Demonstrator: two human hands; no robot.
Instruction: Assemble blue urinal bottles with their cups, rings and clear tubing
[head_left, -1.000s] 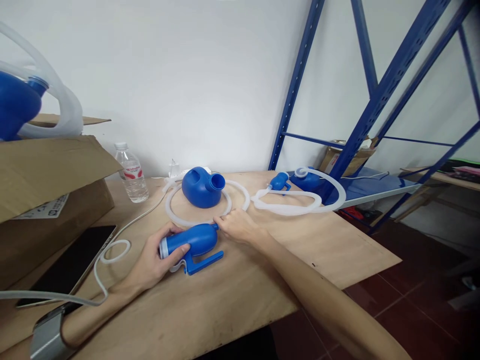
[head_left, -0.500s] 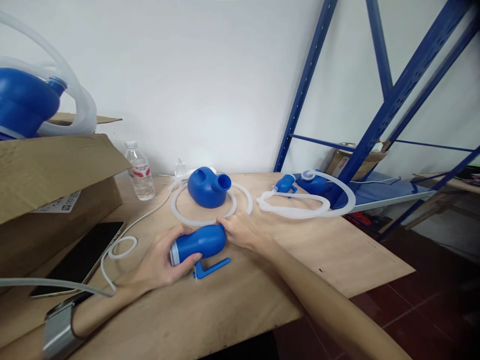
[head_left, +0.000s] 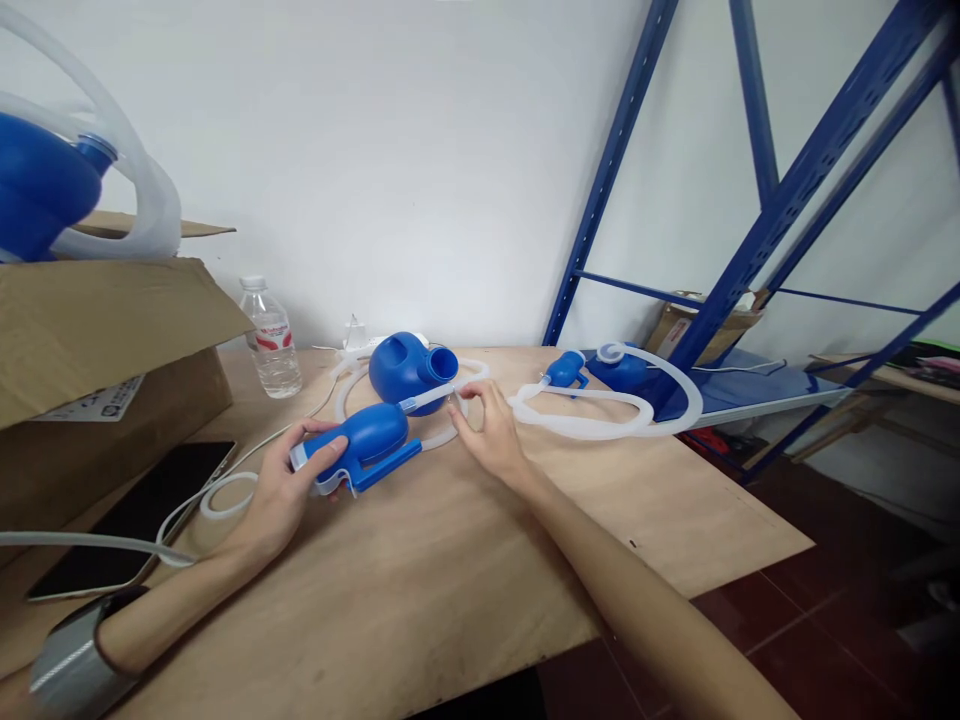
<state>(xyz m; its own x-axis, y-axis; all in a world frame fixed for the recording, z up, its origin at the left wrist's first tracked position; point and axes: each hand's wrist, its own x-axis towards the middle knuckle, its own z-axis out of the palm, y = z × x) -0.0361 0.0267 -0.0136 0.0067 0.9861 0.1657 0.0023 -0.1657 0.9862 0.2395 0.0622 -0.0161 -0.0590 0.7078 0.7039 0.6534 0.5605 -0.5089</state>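
Observation:
My left hand grips a blue plastic funnel piece with a handle, lifted a little off the wooden table. A translucent white tube is joined to its narrow end. My right hand is just right of that tube, fingers pinched on it near the joint. Behind them lies a blue plastic jug with its spout to the right, ringed by the coiled tube.
A second blue set with a white tube lies at the back right. A water bottle, a cardboard box, a dark phone and a thin white cable are on the left. Blue shelving stands right.
My left hand lifted the blue funnel piece and drew it left. The tube now sits in its narrow end, and my right hand moved up along the tube.

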